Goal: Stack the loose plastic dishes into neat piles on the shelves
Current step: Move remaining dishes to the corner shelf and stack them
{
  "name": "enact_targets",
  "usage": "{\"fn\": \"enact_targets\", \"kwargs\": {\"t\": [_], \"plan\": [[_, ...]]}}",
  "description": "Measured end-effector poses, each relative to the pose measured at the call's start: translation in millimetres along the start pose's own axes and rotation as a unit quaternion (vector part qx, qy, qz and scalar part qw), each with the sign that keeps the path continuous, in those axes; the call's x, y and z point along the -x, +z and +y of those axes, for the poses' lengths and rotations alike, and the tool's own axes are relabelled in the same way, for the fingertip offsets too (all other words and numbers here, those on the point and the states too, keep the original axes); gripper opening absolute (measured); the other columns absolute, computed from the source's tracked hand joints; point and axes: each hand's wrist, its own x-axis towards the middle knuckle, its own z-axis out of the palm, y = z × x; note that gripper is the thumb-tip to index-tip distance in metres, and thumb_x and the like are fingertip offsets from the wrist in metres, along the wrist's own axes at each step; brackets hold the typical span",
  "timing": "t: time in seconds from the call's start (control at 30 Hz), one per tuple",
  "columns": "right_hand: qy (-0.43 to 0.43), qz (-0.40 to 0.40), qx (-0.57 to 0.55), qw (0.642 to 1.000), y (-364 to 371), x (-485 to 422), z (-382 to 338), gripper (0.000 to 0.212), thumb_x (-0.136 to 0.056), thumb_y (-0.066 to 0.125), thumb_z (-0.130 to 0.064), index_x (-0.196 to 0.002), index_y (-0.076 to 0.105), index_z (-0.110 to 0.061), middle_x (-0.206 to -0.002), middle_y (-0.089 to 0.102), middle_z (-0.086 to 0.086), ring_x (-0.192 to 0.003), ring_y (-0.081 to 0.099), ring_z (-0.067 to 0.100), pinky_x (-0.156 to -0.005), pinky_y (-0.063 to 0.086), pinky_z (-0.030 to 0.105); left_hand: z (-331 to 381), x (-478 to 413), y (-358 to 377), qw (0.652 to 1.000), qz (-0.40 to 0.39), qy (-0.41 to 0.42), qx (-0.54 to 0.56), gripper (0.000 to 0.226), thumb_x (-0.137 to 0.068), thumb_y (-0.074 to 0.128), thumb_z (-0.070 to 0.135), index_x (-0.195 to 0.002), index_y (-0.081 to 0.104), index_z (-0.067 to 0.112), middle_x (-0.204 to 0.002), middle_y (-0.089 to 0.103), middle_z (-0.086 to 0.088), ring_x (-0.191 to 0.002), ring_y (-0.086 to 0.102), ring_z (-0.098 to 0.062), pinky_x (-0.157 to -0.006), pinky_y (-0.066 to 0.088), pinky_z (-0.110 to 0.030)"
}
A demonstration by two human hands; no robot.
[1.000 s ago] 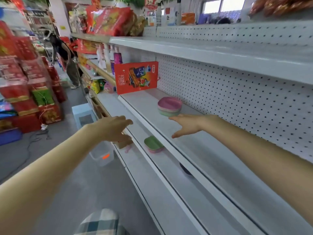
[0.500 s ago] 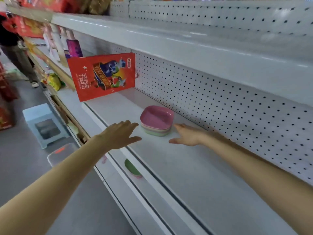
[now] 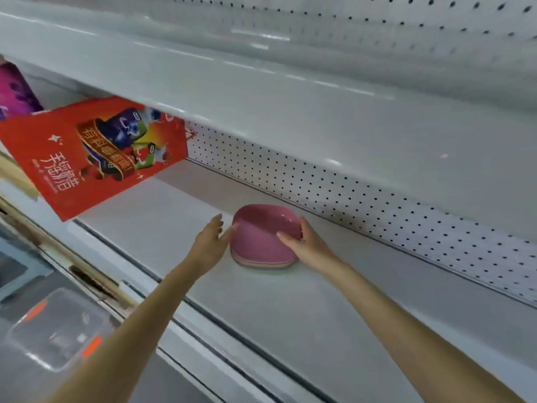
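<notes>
**A:** What is the person doing at this moment?

**B:** I think it is the step of tidying one pile. The pile of dishes [image 3: 263, 237], with a pink one on top and paler rims under it, sits on the middle shelf [image 3: 290, 303], a little in front of the pegboard wall [image 3: 348, 193]. The right hand [image 3: 305, 245] holds the pile at its right edge, with the thumb laid over the top dish and the fingers round the far rim. The left hand [image 3: 210, 242] is wide, fingers straight, and only the thumb seems to touch the left rim.

**A:** So what does the next move ask for?

**B:** In my opinion the left hand must close in on its side. Then both hands can press the edges level, or lift the whole pile together. The plastic looks light and smooth, so a push from one side could make the dishes slide apart.

**A:** And the place around?

**B:** The shelf is white painted metal, quite smooth. An upper shelf [image 3: 290, 97] hangs over it. At the left stands a red carton [image 3: 101, 152] with printing, and beside it a purple bottle [image 3: 14, 88]. Down on the floor I see a clear plastic box [image 3: 58, 327].
</notes>
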Motion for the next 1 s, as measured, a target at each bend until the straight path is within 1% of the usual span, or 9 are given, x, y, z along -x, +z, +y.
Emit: {"fn": "enact_targets", "kwargs": {"t": [0.2,0.4,0.5,0.6,0.67,0.77,0.9,0.93,1.0], "plan": [[0.069,0.085,-0.172,0.979,27,-1,4,0.043,-0.092,0.058,-0.031,-0.133,0.049,-0.02,-0.138,0.052,0.0,-0.128,0.047,0.019,-0.111,0.032,0.039,-9,-13,28,0.981,0.011,-0.025,0.191,0.036,-0.095,0.05,0.027,-0.127,0.053,0.012,-0.118,0.062,-0.005,-0.111,0.058,-0.024,-0.09,0.047,-0.033],[0.098,0.163,-0.262,0.946,42,1,1,0.063,-0.063,0.074,-0.037,-0.121,0.056,-0.02,-0.121,0.062,0.005,-0.11,0.061,0.02,-0.099,0.047,0.04,-3,-1,46,0.955,0.025,-0.029,0.295,0.037,-0.094,0.049,0.009,-0.131,0.048,0.008,-0.122,0.06,-0.012,-0.111,0.058,-0.027,-0.09,0.047,-0.033],[0.084,0.192,-0.293,0.933,46,23,8,0.047,-0.07,0.073,-0.019,-0.114,0.056,-0.024,-0.115,0.063,0.004,-0.1,0.063,0.017,-0.09,0.052,0.037,0,21,53,0.954,0.009,-0.02,0.3,0.039,-0.093,0.043,0.001,-0.131,0.048,0.007,-0.123,0.06,-0.014,-0.113,0.057,-0.028,-0.091,0.048,-0.032],[0.08,0.23,-0.333,0.911,39,55,21,0.056,-0.068,0.072,-0.018,-0.121,0.056,-0.021,-0.117,0.063,0.005,-0.102,0.063,0.018,-0.089,0.052,0.037,9,57,66,0.943,-0.008,0.002,0.333,0.044,-0.092,0.038,-0.003,-0.132,0.049,0.011,-0.124,0.061,-0.008,-0.113,0.058,-0.022,-0.094,0.048,-0.031],[0.064,0.253,-0.365,0.894,28,81,30,0.045,-0.077,0.068,-0.006,-0.117,0.06,-0.023,-0.112,0.066,0.003,-0.097,0.064,0.016,-0.082,0.052,0.029,16,83,80,0.939,-0.019,0.017,0.344,0.047,-0.092,0.038,-0.003,-0.134,0.049,0.017,-0.125,0.06,-0.001,-0.114,0.057,-0.015,-0.093,0.047,-0.028],[0.047,0.302,-0.384,0.871,8,127,48,0.036,-0.081,0.063,-0.003,-0.1,0.064,-0.034,-0.106,0.066,0.0,-0.091,0.064,0.012,-0.073,0.049,0.023,32,112,106,0.944,-0.052,0.046,0.322,0.045,-0.094,0.041,0.002,-0.134,0.047,0.023,-0.124,0.06,0.005,-0.113,0.057,-0.01,-0.086,0.048,-0.018],[0.03,0.361,-0.398,0.842,-24,196,79,0.038,-0.083,0.062,-0.004,-0.086,0.068,-0.041,-0.094,0.067,-0.005,-0.077,0.063,-0.001,-0.063,0.048,0.013,71,156,146,0.945,-0.096,0.059,0.306,0.032,-0.096,0.049,0.017,-0.127,0.045,0.022,-0.123,0.059,-0.005,-0.109,0.058,-0.019,-0.089,0.05,-0.034],[0.026,0.378,-0.404,0.833,-32,215,88,0.039,-0.083,0.063,-0.005,-0.085,0.068,-0.044,-0.093,0.066,-0.007,-0.078,0.063,-0.003,-0.065,0.048,0.014,82,172,158,0.942,-0.11,0.06,0.31,0.031,-0.095,0.049,0.021,-0.126,0.044,0.021,-0.121,0.059,-0.006,-0.107,0.059,-0.019,-0.086,0.051,-0.034],[0.038,0.419,-0.411,0.809,-50,255,109,0.038,-0.083,0.066,-0.012,-0.106,0.065,-0.042,-0.109,0.062,-0.005,-0.094,0.061,0.002,-0.074,0.048,0.017,104,209,185,0.935,-0.142,0.065,0.318,0.032,-0.095,0.048,0.028,-0.126,0.041,0.02,-0.118,0.059,-0.002,-0.101,0.06,-0.013,-0.08,0.05,-0.027]]}}
